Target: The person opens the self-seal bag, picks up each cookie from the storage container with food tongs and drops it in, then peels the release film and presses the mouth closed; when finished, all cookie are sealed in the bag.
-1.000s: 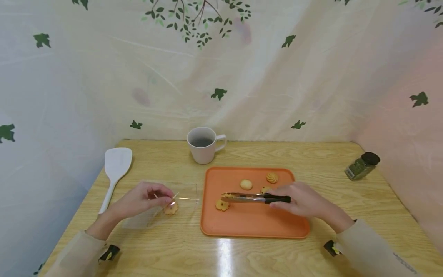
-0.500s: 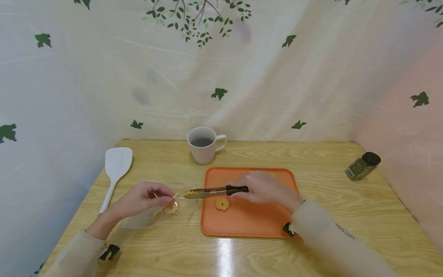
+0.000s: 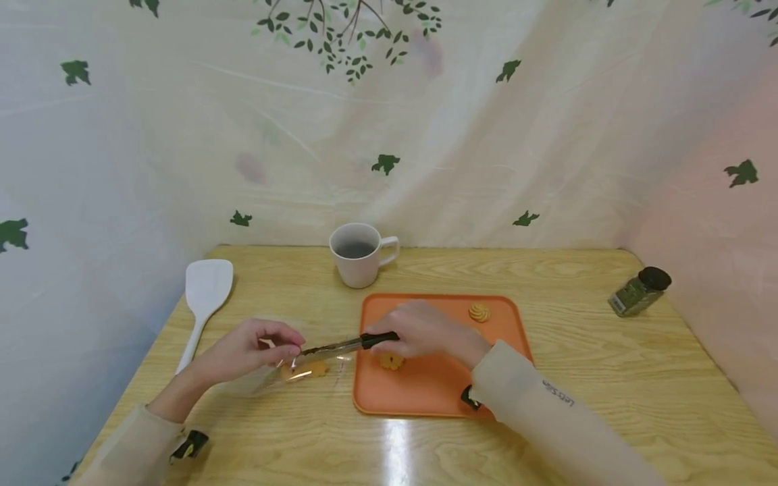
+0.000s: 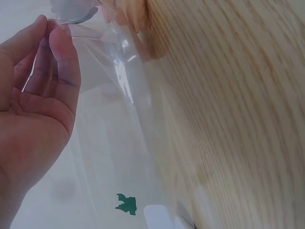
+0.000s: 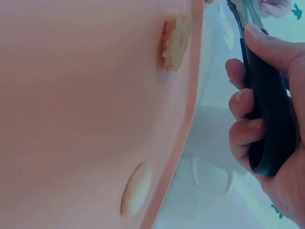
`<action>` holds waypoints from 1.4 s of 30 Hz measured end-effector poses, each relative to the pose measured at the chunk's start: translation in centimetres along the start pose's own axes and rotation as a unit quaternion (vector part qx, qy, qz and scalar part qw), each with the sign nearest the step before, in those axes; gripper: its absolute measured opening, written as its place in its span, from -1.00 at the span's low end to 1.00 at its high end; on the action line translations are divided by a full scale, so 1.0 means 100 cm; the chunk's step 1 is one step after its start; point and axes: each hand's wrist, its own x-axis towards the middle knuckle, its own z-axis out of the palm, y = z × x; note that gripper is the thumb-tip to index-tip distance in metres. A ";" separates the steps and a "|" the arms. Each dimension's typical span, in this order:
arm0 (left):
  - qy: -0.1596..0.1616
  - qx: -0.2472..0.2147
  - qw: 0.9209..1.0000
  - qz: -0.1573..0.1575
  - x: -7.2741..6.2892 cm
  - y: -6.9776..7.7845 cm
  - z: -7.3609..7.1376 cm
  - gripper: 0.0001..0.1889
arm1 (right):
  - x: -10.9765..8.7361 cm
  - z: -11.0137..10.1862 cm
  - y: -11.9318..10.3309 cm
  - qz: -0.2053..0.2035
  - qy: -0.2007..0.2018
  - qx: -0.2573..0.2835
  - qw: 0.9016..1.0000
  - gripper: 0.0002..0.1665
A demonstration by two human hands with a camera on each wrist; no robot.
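Note:
My left hand (image 3: 258, 347) pinches the edge of a clear plastic bag (image 4: 119, 95) between thumb and fingertips. Through the film, cookies (image 3: 317, 369) show low in the bag on the table. My right hand (image 3: 419, 329) grips metal tongs by their black handle (image 5: 271, 105), with the tips right at the bag's mouth beside my left fingertips. Beneath the right hand lies an orange tray (image 3: 437, 398). It bears a scalloped cookie (image 5: 177, 43) near the left edge, a smooth round cookie (image 5: 137, 190) and a swirled cookie (image 3: 479, 312). My right hand and sleeve hide part of the tray.
Behind the tray stands a white mug (image 3: 357, 266) with its handle to the right. A white spatula (image 3: 208, 283) lies along the table's left side. Far to the right is a small green jar (image 3: 640, 291) with a black lid.
My right hand has swung left from over the tray, carrying a cookie in the tongs to the bag. More cookie now shows through the film. My left hand has stayed in place.

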 end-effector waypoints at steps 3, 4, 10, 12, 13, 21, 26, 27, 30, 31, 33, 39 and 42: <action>0.000 -0.007 1.000 0.003 0.000 0.000 0.000 -0.84 | -0.001 0.002 0.002 0.007 0.006 0.012 1.000 -0.91; 0.000 -0.010 1.000 0.004 0.001 0.000 0.001 -0.85 | -0.001 0.002 0.003 0.012 0.007 0.018 1.000 -0.89; 0.001 -0.025 1.000 0.008 0.002 0.002 0.002 -0.86 | -0.005 0.003 0.006 0.043 0.010 0.043 0.998 -0.76; 0.002 -0.028 1.000 0.006 0.002 0.003 0.003 -0.86 | -0.006 0.002 0.007 0.049 0.014 0.034 0.998 -0.79; 0.002 -0.030 1.000 0.004 0.002 0.003 0.003 -0.86 | -0.007 0.002 0.007 0.050 0.016 0.030 0.998 -0.80; 0.000 -0.028 1.000 0.005 0.004 0.003 0.003 -0.83 | -0.013 -0.001 0.010 0.051 0.012 0.027 0.998 -0.78; 0.000 -0.028 1.000 0.008 0.005 0.002 0.003 -0.83 | -0.018 -0.002 0.012 0.050 0.011 0.036 0.998 -0.80; -0.001 -0.028 1.000 0.008 0.005 0.002 0.003 -0.83 | -0.019 -0.003 0.012 0.051 0.010 0.035 0.998 -0.78; -0.003 -0.032 0.999 0.008 0.006 0.001 0.004 -0.82 | -0.025 -0.006 0.012 0.055 0.007 0.021 0.998 -0.69; -0.004 -0.034 0.999 0.008 0.006 0.001 0.004 -0.82 | -0.027 -0.008 0.011 0.057 0.006 0.016 0.998 -0.65; -0.005 -0.036 0.999 0.006 0.006 0.000 0.004 -0.82 | -0.033 -0.012 0.009 0.066 0.006 0.011 0.998 -0.60; -0.006 -0.040 0.999 -0.003 0.005 -0.001 0.003 -0.82 | -0.059 -0.027 0.005 0.065 0.029 0.002 0.997 -0.59; -0.005 -0.038 0.999 -0.005 0.006 -0.001 0.003 -0.82 | -0.076 -0.034 0.006 0.070 0.038 -0.007 0.997 -0.56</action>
